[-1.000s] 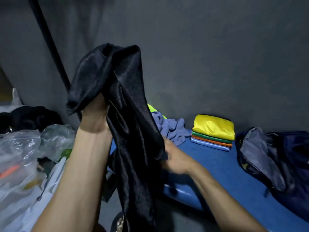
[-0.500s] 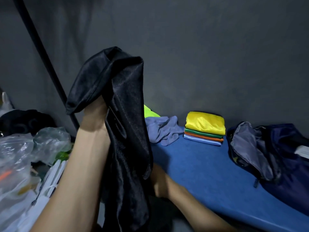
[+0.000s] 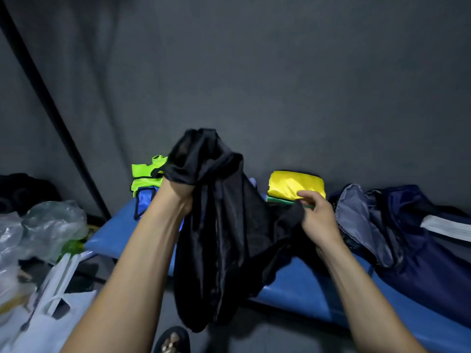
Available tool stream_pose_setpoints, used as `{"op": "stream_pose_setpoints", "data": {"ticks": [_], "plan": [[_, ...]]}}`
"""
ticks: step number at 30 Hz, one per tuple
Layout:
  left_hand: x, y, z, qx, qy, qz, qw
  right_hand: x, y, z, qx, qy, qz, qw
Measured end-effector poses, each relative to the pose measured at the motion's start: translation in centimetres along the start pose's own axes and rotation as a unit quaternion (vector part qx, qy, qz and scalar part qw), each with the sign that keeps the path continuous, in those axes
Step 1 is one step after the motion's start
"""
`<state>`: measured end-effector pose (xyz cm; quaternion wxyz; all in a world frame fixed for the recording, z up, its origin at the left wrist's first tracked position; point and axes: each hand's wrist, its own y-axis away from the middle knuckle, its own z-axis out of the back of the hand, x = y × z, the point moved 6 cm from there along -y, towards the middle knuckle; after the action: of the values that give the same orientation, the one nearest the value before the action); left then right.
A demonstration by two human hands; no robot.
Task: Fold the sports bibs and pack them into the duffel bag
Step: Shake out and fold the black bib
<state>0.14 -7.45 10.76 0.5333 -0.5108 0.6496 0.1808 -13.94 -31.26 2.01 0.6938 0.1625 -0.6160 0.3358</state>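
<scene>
Held up a black bib [image 3: 224, 240] over the blue bench [image 3: 300, 284]. Left hand [image 3: 178, 197] clenched on its top, bunched at 12 o'clock. Right hand [image 3: 316, 215] pinched a corner at 3 o'clock. Folded bibs [image 3: 295, 186] stacked behind, yellow on top. Green bib [image 3: 145, 174] at 10 o'clock. Open navy duffel bag [image 3: 407, 238] lying at 3 o'clock, on the bench.

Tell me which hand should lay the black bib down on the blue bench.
Probably right: the right hand pinches the black bib low over the blue bench; the left hand grips it higher up.
</scene>
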Motion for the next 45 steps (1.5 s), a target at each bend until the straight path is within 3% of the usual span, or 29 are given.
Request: {"op": "stream_pose_setpoints", "data": {"ticks": [2, 5, 7, 9, 11, 13, 17, 21, 25, 27, 29, 32, 34, 37, 39, 42, 45], "plan": [[1.1, 0.5, -1.7, 0.002, -0.037, 0.037, 0.999, 2.2, 0.8, -0.5, 0.002, 0.013, 0.024, 1.000], [3.3, 0.1, -2.4, -0.002, -0.074, 0.104, 0.992, 6.0, 3.7, -3.9, 0.180, -0.073, 0.057, 0.979], [4.1, 0.2, -2.8, 0.010, -0.107, 0.137, 0.985, 6.1, 5.1, -5.7, 0.235, -0.048, 0.100, 0.966], [4.7, 0.6, -2.7, 0.022, -0.148, 0.139, 0.979, 5.2, 4.5, -5.9, 0.189, -0.019, 0.140, 0.972], [4.4, 0.3, -2.5, 0.044, -0.220, 0.089, 0.970, 4.7, 3.4, -4.8, 0.119, -0.027, 0.137, 0.983], [4.5, -0.4, -1.5, 0.064, -0.269, 0.054, 0.960, 4.3, 2.4, -3.2, 0.065, -0.131, 0.074, 0.987], [4.8, 0.2, -0.5, 0.146, -0.322, 0.061, 0.933, 2.2, 0.3, -0.5, 0.042, -0.367, -0.085, 0.925], [6.1, 1.6, -0.3, 0.238, -0.321, 0.136, 0.907, 1.0, 0.1, 1.0, 0.046, -0.367, -0.158, 0.916], [6.7, 2.7, -0.2, 0.299, -0.311, 0.208, 0.878, 1.0, 0.6, 1.5, 0.065, -0.306, -0.145, 0.939], [7.1, 3.4, -0.9, 0.344, -0.360, 0.188, 0.847, 1.2, 1.0, 1.4, 0.074, -0.289, -0.137, 0.945], [7.6, 4.2, -2.5, 0.358, -0.378, 0.154, 0.840, 1.6, 1.6, 0.8, 0.090, -0.265, -0.137, 0.950], [8.3, 6.0, -6.4, 0.349, -0.420, -0.011, 0.838, 1.9, 2.3, -0.1, 0.112, -0.254, -0.137, 0.951], [8.3, 6.9, -8.3, 0.301, -0.458, -0.114, 0.829, 2.2, 2.6, -0.4, 0.125, -0.257, -0.140, 0.948], [8.0, 6.3, -8.2, 0.263, -0.403, -0.150, 0.864, 2.5, 2.6, -0.2, 0.139, -0.271, -0.130, 0.944], [8.1, 5.6, -7.2, 0.276, -0.333, -0.087, 0.898, 2.5, 2.3, 0.6, 0.147, -0.276, -0.121, 0.942], [7.4, 4.2, -4.8, 0.234, -0.222, 0.020, 0.946, 2.4, 2.3, 1.8, 0.202, -0.223, -0.100, 0.948], [6.8, 3.0, -2.3, 0.178, -0.136, 0.094, 0.970, 1.6, 1.6, 3.4, 0.161, -0.115, -0.062, 0.978]]}}
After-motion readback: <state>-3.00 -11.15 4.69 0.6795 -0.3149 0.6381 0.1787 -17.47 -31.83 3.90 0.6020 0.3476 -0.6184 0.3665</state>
